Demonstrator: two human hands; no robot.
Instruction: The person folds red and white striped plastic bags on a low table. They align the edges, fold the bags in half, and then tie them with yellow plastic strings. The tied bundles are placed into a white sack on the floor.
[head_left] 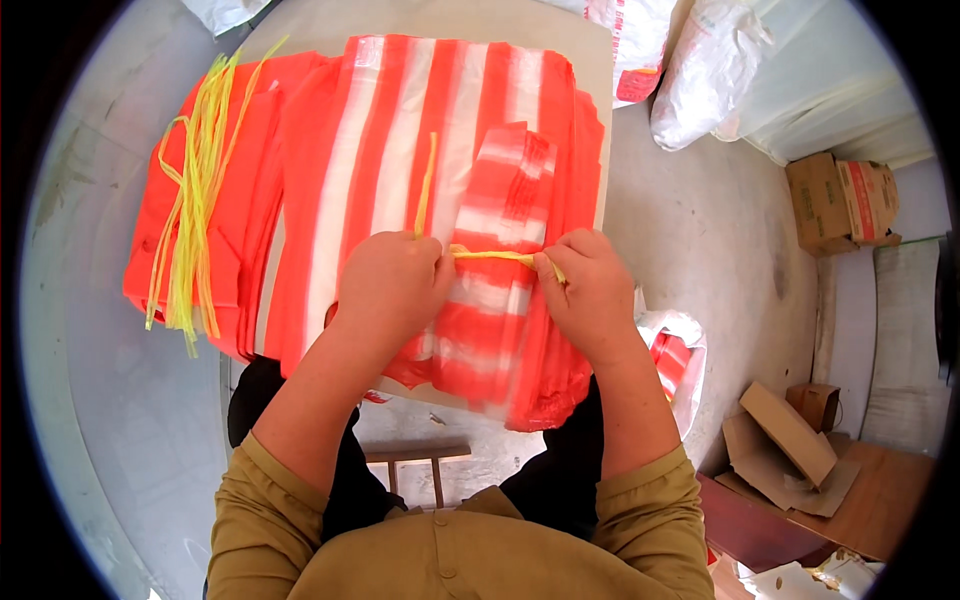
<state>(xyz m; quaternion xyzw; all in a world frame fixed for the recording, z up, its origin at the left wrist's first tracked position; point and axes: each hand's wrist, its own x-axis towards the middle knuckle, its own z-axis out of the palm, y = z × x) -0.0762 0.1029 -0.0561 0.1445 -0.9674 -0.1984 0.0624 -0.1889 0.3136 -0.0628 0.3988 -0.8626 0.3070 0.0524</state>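
Observation:
A yellow plastic tie string (492,254) stretches between my hands, across a folded bundle of red-and-white striped plastic bags (500,200). My left hand (395,280) is closed on one part of the string, and a loose end sticks up above it. Pinched in my right hand (588,290) is the other end, at the bundle's right side. Under the bundle lies a wide stack of striped plastic bags (345,180). Whether the string runs beneath the bundle is hidden.
A hank of yellow strings (200,200) rests on red plastic bags (255,170) at the left. White sacks (710,70) stand at the far right, near a cardboard box (840,205). An open white sack (690,350) holds striped bundles. Flattened cardboard (780,450) lies lower right.

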